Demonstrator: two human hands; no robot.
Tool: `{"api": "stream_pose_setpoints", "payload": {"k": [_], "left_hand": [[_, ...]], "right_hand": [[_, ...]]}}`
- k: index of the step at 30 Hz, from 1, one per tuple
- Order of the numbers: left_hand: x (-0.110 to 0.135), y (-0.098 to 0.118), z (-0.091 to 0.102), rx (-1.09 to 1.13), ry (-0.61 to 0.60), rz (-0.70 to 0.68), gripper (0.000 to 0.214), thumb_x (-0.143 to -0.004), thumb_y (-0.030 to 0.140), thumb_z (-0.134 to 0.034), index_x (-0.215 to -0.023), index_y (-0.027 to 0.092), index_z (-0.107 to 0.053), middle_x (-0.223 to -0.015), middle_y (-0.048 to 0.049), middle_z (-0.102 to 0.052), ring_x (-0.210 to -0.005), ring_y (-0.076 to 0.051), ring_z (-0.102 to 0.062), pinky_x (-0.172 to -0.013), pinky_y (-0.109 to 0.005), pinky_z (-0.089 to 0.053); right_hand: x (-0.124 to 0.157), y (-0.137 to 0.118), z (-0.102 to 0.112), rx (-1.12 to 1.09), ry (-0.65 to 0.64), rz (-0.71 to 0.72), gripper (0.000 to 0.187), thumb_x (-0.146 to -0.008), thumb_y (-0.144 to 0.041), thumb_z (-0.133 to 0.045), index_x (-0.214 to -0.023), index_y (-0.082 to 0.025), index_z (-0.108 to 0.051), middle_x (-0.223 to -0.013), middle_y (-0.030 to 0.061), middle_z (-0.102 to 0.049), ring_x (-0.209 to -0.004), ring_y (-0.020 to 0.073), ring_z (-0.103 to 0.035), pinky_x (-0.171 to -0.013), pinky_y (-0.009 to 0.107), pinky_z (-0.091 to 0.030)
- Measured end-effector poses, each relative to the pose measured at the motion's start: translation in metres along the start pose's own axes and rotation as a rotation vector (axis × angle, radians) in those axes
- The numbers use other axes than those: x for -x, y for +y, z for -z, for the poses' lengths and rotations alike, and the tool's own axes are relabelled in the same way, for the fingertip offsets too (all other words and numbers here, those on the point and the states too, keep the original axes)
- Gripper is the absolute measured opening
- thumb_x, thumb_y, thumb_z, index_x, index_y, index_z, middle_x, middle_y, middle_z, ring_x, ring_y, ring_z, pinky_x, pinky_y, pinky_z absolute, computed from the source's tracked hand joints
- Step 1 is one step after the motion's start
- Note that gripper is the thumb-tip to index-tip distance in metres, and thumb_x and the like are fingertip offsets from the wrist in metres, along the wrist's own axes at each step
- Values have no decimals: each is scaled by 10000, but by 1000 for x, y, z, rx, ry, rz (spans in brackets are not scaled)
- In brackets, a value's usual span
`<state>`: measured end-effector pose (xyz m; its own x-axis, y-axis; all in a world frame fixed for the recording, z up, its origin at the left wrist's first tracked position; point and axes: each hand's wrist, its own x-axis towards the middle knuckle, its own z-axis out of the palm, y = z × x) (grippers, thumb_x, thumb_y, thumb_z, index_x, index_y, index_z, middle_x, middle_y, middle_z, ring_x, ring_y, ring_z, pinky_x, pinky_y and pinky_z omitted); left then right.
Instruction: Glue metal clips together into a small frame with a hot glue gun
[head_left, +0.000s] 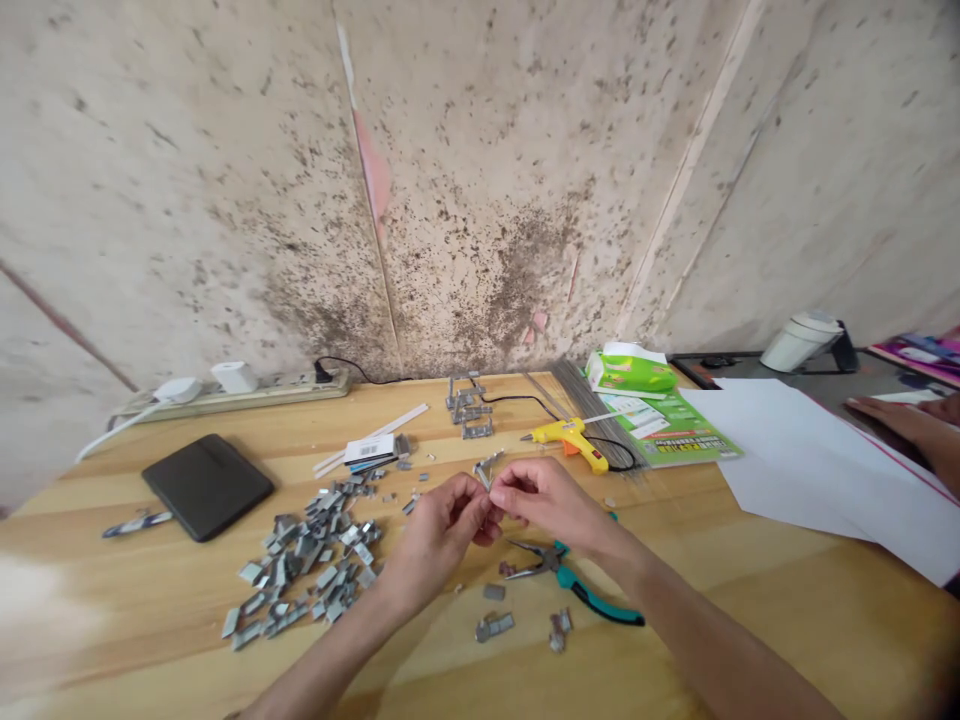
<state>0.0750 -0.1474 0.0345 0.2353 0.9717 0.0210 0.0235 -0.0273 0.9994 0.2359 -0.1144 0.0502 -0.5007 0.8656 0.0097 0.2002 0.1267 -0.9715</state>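
Note:
Over the middle of the wooden table, my left hand (450,515) and my right hand (544,497) meet with pinched fingertips. A small grey metal piece (487,466) sticks up from between them; its lower part is hidden by my fingers, and I cannot tell how each hand shares the grip. Below my right wrist lie teal-handled long-nose pliers (592,598), jaws pointing left. Several small metal bits, among them a bent grey piece (495,627), lie near the pliers. To the left of my hands spreads a heap of small grey metal pieces (307,555).
A yellow glue gun (566,437) lies beside thin metal rods (600,420) and a green tissue pack (630,372). Small metal frames (471,408) stand at the back. At left are a black tablet (208,487) and a power strip (300,387). Another person's hand (911,425) rests near white paper (832,470).

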Motion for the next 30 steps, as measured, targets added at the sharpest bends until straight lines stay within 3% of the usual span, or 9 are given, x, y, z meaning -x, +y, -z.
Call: {"api": "stream_pose_setpoints", "payload": {"k": [4,9,16,23,30], "left_hand": [[-1,0,1,-20,1,39,289,-783,426,-579,-729,146,-533,-657,-35,-637,-632,-154,-610,-634,-307,-517],[-4,1,3,29,-12,89,307,-754,439,-608,-716,154,-501,-645,-18,-637,-574,-141,-618,-582,-287,-512],[-5,2,3,104,-45,48,271,-793,386,-597,-710,153,-487,-619,13,-587,-495,-84,-524,-498,-215,-429],[-4,-2,3,268,-107,45,240,-823,363,-571,-744,139,-538,-698,-27,-596,-595,-105,-521,-550,-224,-416],[-2,0,0,296,-79,84,228,-783,351,-623,-750,148,-525,-643,-1,-577,-556,-88,-491,-530,-203,-374]], "right_hand": [[-8,5,-2,-82,-11,-67,119,-721,-270,-608,-739,-152,-599,-593,-21,-564,-506,85,-457,-453,201,-350],[-11,7,-3,-211,5,-14,182,-687,-303,-668,-774,-148,-628,-586,-31,-557,-511,79,-462,-460,200,-348],[-5,11,-12,-476,51,16,260,-658,-366,-709,-694,-155,-561,-544,-51,-537,-443,56,-425,-429,191,-317],[-2,8,-18,-475,132,43,232,-696,-348,-668,-659,-161,-535,-521,-39,-540,-461,64,-438,-448,197,-316],[0,10,-21,-456,168,29,227,-715,-352,-648,-683,-159,-535,-533,-40,-534,-446,55,-411,-432,190,-306]]}}
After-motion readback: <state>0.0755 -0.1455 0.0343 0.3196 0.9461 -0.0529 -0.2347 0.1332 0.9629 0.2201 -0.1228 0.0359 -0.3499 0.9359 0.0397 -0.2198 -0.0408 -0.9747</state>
